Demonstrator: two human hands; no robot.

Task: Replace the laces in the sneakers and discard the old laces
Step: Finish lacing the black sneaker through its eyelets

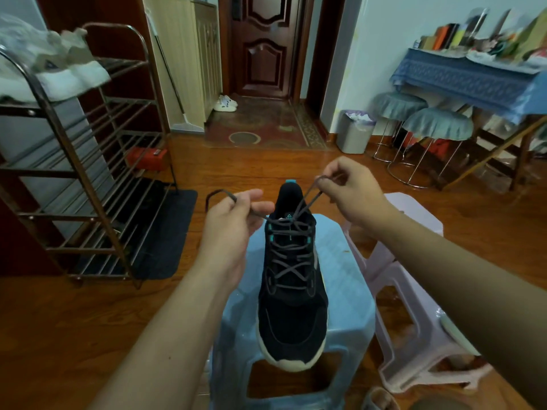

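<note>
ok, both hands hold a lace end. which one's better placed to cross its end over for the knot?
Probably right hand: it pinches the lace higher above the sneaker. The left hand holds its end low beside the tongue.

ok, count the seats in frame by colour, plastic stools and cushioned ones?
Blue plastic stool, under the sneaker: 1
Pink plastic stool: 1
Grey-covered round stools: 2
Total: 4

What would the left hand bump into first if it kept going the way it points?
Probably the black sneaker's tongue: the left hand, pinching the lace, points right toward it. Depth is unclear.
</note>
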